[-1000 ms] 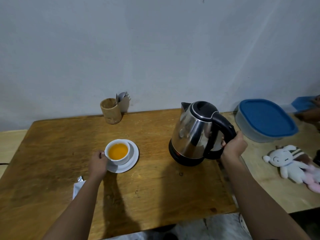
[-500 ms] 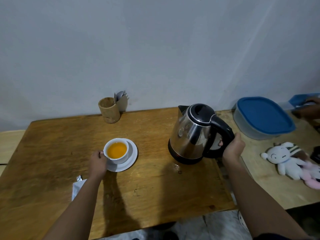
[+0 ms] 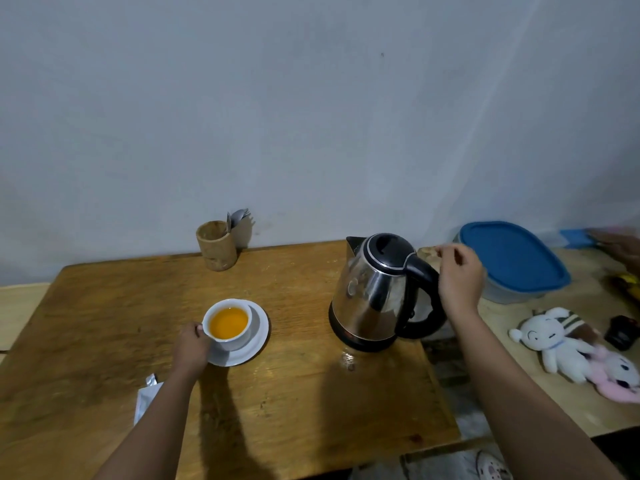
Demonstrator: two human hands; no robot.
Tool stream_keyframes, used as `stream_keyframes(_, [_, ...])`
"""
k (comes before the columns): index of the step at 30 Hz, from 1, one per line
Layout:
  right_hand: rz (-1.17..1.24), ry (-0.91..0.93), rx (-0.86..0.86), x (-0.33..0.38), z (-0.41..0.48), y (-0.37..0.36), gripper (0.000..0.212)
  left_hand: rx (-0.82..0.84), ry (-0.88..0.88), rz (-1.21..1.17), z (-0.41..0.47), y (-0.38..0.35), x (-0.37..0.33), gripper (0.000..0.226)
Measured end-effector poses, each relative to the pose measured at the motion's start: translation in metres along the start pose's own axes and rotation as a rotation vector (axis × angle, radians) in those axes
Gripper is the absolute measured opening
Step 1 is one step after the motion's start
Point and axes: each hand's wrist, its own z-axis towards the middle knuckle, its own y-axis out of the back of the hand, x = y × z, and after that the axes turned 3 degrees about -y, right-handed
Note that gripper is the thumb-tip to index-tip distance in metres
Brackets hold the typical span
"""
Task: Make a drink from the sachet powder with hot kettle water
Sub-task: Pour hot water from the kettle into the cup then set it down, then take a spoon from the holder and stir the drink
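A white cup full of orange drink stands on a white saucer on the wooden table. My left hand grips the cup at its left side. The steel kettle with a black lid and handle stands upright on the table, right of the cup. My right hand hovers just right of the kettle's handle, fingers loosely apart, holding nothing. A silver sachet lies near the table's front, partly hidden by my left forearm.
A bamboo holder with metal cutlery stands at the back by the wall. A grey tub with a blue lid, plush toys and a small black object lie on the lighter table at right. Another person's hand shows at the far right.
My right hand set the kettle down on the table and let go of its handle, rising beside it. My left hand stayed on the cup.
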Motion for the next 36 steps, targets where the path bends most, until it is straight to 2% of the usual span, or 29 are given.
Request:
stream_keyframes(2, [-0.019, 0.149, 0.021, 0.023, 0.004, -0.006, 0.018, 0.007, 0.009, 0.000, 0.001, 0.001, -0.001, 0.028])
stream_keyframes(6, [-0.091, 0.387, 0.182, 0.067, -0.005, -0.043, 0.017, 0.048, -0.023, -0.040, 0.004, 0.006, 0.001, 0.025])
stream_keyframes(9, [-0.013, 0.469, 0.339, 0.090, -0.026, -0.093, 0.015, 0.082, -0.046, -0.077, 0.003, 0.008, 0.006, 0.020])
stream_keyframes(13, [0.014, 0.358, 0.602, 0.104, -0.059, -0.175, 0.014, 0.108, -0.108, -0.120, 0.003, 0.010, 0.014, 0.020])
stream_keyframes(16, [-0.063, 0.168, 0.771, 0.100, -0.081, -0.238, 0.015, 0.127, -0.145, -0.141, 0.004, 0.015, 0.018, 0.020])
stream_keyframes(18, [-0.114, 0.042, 0.823, 0.093, -0.091, -0.277, 0.016, 0.143, -0.168, -0.158, 0.004, 0.016, 0.022, 0.021])
stream_keyframes(21, [-0.130, -0.144, 0.796, 0.083, -0.100, -0.321, 0.016, 0.168, -0.198, -0.167, 0.007, 0.018, 0.028, 0.021])
stream_keyframes(24, [-0.104, -0.251, 0.676, 0.076, -0.103, -0.351, 0.011, 0.198, -0.259, -0.160, 0.013, 0.019, 0.034, 0.018])
stream_keyframes(27, [-0.029, -0.288, 0.571, 0.079, -0.105, -0.370, 0.003, 0.225, -0.269, -0.168, 0.018, 0.019, 0.037, 0.014])
stream_keyframes(30, [0.020, -0.333, 0.489, 0.080, -0.105, -0.386, 0.013, 0.227, -0.288, -0.204, 0.018, 0.020, 0.037, 0.013])
stream_keyframes(36, [-0.029, -0.281, 0.411, 0.077, -0.107, -0.400, 0.018, 0.246, -0.297, -0.237, 0.017, 0.021, 0.039, 0.025])
